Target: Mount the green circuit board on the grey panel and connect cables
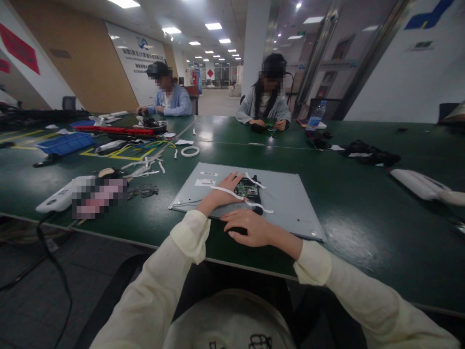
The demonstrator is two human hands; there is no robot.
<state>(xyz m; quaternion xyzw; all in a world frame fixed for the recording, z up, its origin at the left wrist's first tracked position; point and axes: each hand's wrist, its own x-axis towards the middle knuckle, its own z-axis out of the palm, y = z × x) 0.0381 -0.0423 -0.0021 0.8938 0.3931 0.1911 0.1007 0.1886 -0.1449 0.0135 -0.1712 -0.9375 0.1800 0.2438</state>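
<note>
A flat grey panel (pixel 286 194) lies on the green table in front of me. Near its middle sits a dark circuit board (pixel 249 189) in a black frame, with white strips (pixel 256 181) across it. My left hand (pixel 223 191) rests at the board's left side, fingers spread, with a white strip running by its fingers. My right hand (pixel 250 228) is over the panel's near edge, its fingers loosely bent and apart, with nothing seen in them.
Left on the green table (pixel 203 252) are a white power strip (pixel 67 194), glasses (pixel 145 190), a tape roll (pixel 190 151) and a blue tray (pixel 65 144). A white device (pixel 419 184) lies right. Two people (pixel 170 99) sit opposite, near a bottle (pixel 317 116).
</note>
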